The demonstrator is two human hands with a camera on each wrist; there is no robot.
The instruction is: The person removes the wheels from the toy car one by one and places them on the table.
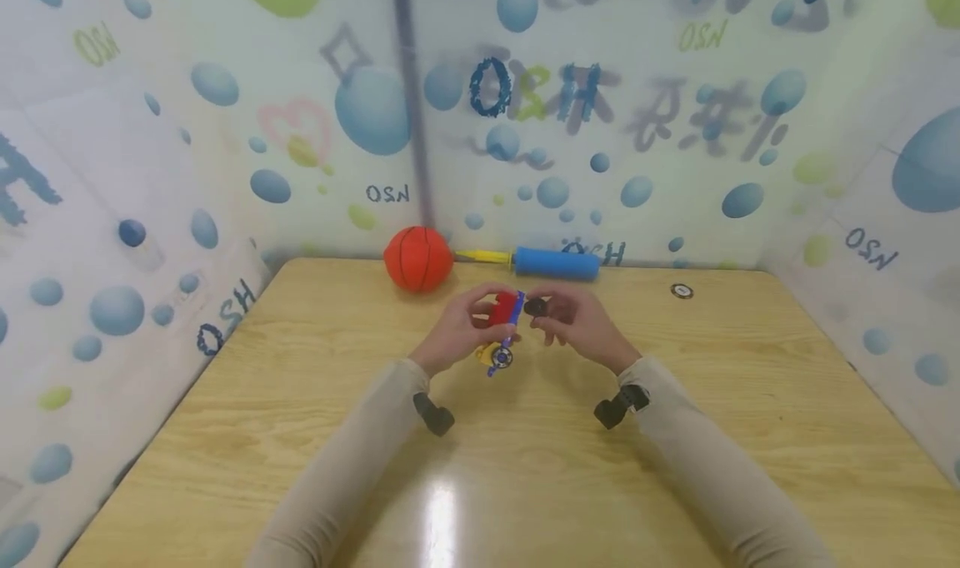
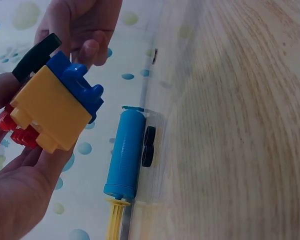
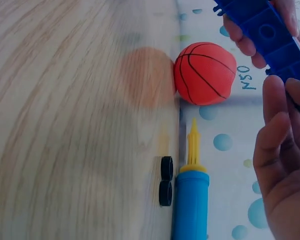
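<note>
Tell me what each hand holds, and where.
Left hand grips the toy block car by its red end; right hand pinches a black wheel by its rim.

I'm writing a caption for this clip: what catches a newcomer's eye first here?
The bright toy of red, blue and yellow blocks, held between both hands above the middle of the wooden table. Behind it, at the far edge, lie an orange ball and a blue pump.
</note>
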